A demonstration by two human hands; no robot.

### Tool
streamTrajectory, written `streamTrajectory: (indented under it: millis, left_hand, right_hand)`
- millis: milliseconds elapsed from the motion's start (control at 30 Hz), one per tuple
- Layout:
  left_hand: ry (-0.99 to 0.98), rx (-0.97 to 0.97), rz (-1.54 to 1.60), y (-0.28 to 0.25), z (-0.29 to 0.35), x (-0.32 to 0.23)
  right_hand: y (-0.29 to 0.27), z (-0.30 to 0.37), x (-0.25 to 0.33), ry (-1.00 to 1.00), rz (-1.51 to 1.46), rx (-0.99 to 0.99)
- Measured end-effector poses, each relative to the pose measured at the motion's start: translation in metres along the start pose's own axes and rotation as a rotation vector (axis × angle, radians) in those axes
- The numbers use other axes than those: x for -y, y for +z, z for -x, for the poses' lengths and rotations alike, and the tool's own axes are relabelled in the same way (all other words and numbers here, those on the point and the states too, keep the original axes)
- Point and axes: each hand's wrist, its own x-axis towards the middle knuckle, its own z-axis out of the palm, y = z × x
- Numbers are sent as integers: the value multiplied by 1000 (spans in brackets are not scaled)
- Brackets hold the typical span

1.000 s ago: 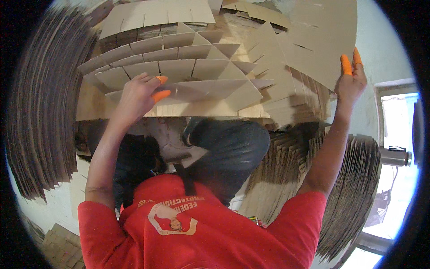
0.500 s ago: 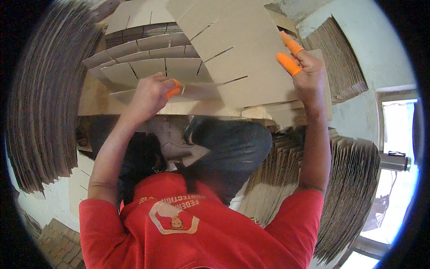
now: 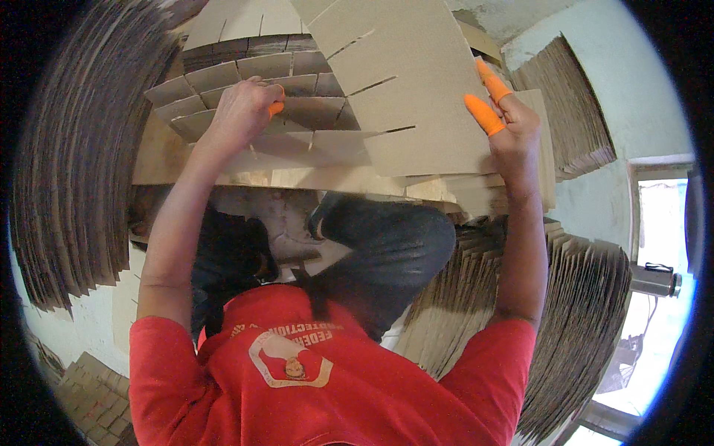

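In my right hand is a wide slotted cardboard sheet, gripped at its right edge; orange finger covers sit on the thumb and a finger. The sheet slants over the right part of the wooden board. Left of it stands a partly interlocked cardboard divider grid, its strips upright and crossing. My left hand is closed at the top edges of these strips, orange-covered fingertips curled in, and seems to pinch one; its fingers partly hide the contact. A front cardboard strip reaches under the sheet's lower left corner.
Tall stacks of cardboard rise at the left. More bundles stand at the far right and below my right arm. Slotted sheets lie behind the grid. My bent legs are beneath the board; a bright window is at right.
My left hand has moved up and away from me, from the front strip to the strips farther back. The right hand still holds the sheet; the view has shifted slightly.
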Motion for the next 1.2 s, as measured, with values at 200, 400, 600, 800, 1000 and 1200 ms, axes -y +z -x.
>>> streamTrajectory:
  millis: [200, 400, 600, 800, 1000, 1200]
  left_hand:
    - [-105, 140, -43, -8, 2, -16]
    - [-76, 145, -13, -10, 6, -10]
    - [31, 133, -5, -15, 0, 0]
    - [-28, -137, -67, -17, -39, 52]
    - [-234, 257, -161, 6, -56, 90]
    - [-282, 194, -155, 14, -57, 84]
  right_hand:
    - [3, 3, 0, 70, 29, 96]
    - [4, 2, -6, 26, 147, 114]
    - [14, 0, -8, -59, 29, 174]
    - [31, -9, -10, -117, 114, 303]
    - [50, -19, -4, -90, 158, 471]
    - [60, -34, -3, -212, 126, 486]
